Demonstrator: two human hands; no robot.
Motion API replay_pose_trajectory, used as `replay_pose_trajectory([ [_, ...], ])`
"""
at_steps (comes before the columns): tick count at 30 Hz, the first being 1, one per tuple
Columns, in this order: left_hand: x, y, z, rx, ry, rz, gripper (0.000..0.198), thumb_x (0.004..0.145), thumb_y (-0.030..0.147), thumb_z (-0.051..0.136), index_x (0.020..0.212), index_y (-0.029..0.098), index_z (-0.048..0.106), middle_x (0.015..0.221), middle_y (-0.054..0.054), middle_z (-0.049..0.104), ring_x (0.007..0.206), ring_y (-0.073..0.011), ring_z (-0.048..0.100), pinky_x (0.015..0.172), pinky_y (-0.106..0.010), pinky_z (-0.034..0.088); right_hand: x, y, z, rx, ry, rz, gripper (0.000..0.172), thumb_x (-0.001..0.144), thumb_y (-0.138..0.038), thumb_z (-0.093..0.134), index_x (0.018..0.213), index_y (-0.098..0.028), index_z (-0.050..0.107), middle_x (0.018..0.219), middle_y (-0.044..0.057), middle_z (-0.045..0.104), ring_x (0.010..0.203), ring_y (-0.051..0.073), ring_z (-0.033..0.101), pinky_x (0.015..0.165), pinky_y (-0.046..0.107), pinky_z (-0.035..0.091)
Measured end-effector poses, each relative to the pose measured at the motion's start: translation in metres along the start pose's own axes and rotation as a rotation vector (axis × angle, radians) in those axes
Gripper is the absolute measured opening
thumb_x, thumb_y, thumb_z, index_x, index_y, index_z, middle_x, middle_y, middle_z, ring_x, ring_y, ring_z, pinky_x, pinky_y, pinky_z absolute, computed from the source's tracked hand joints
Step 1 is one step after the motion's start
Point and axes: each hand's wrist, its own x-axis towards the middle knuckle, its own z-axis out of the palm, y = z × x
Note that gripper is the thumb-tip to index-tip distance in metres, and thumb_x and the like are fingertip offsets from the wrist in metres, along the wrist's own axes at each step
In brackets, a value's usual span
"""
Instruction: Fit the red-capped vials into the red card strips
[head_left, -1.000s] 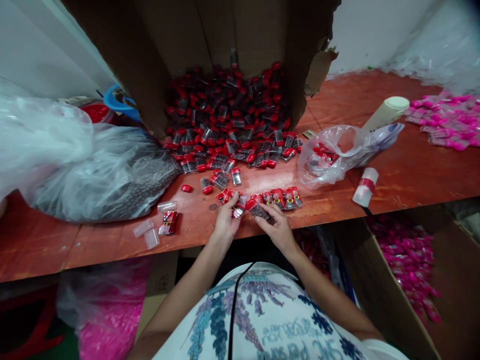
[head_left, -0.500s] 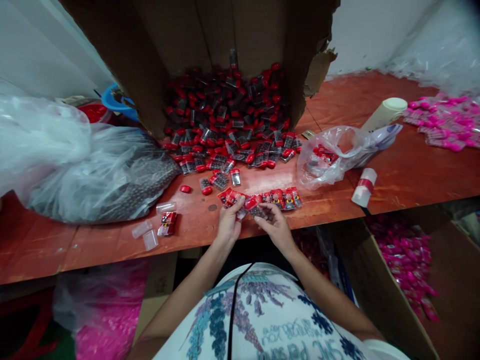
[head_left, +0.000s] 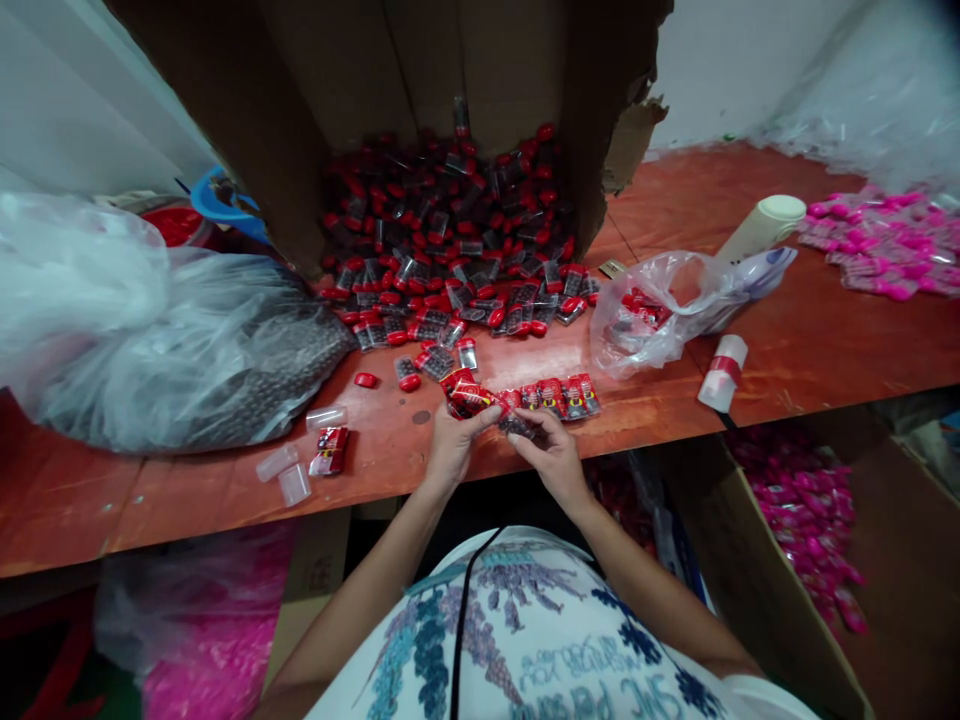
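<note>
My left hand (head_left: 451, 442) is closed on red printed labels (head_left: 471, 396), with its thumb reaching right to a small clear container (head_left: 519, 426) of dark beads. My right hand (head_left: 553, 458) pinches that container from the other side, just above the table's front edge. Its red end lies by the left thumb, and the fingers partly hide it. Behind the hands lies a row of red printed packets (head_left: 559, 396). Nearest beyond them are a few red-capped bead containers (head_left: 435, 360) and a loose red cap (head_left: 366, 380).
A torn cardboard box (head_left: 517, 70) spills a heap of red-capped containers (head_left: 450, 240). To the left are a bag of dark beads (head_left: 202, 350), clear empty containers (head_left: 295, 485) and banded labels (head_left: 329, 452). Right are a plastic bag (head_left: 634, 335), a white roll (head_left: 724, 374) and pink-capped containers (head_left: 892, 240).
My left thumb has moved right along the labels, onto the end of the container. The hands are closer together. The whole view has shifted slightly.
</note>
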Motion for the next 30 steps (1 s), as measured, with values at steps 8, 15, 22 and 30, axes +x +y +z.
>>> replay_pose_trajectory([
  [8,-0.001,0.004,-0.003,0.04,-0.081,0.001,0.032,0.051,0.01,0.082,0.079,0.015,0.066,0.074,-0.001,0.07,0.064,-0.0136,0.064,0.067,-0.025,0.051,-0.002,-0.006,-0.003,0.005,-0.029,-0.002,0.031,0.078,-0.027,0.065,0.109,-0.027,0.066,0.101,0.003,0.06,0.09,0.017,0.059,0.082,0.03,0.05],
  [15,-0.002,-0.003,-0.002,0.048,-0.026,0.055,0.045,0.051,0.01,0.082,0.093,0.015,0.067,0.073,0.0,0.069,0.062,-0.012,0.063,0.07,-0.025,0.05,-0.006,-0.009,-0.004,-0.073,0.02,-0.048,0.031,0.08,-0.025,0.062,0.111,-0.029,0.065,0.099,0.003,0.055,0.084,0.014,0.059,0.071,0.024,0.051],
  [22,-0.001,-0.001,-0.005,0.059,-0.056,0.086,0.042,0.048,0.012,0.083,0.087,0.015,0.067,0.073,0.002,0.068,0.065,-0.0121,0.062,0.072,-0.026,0.049,-0.004,-0.011,-0.008,-0.021,-0.022,-0.027,0.033,0.079,-0.023,0.065,0.112,-0.027,0.065,0.1,0.003,0.059,0.095,0.016,0.058,0.088,0.03,0.047],
  [30,-0.003,0.0,-0.006,0.232,-0.1,0.094,0.033,0.052,0.018,0.082,0.08,0.014,0.065,0.073,0.001,0.067,0.066,-0.0135,0.061,0.071,-0.027,0.048,-0.004,-0.009,-0.009,-0.036,-0.043,-0.022,0.033,0.079,-0.024,0.064,0.112,-0.028,0.065,0.098,0.002,0.058,0.088,0.015,0.059,0.08,0.027,0.048],
])
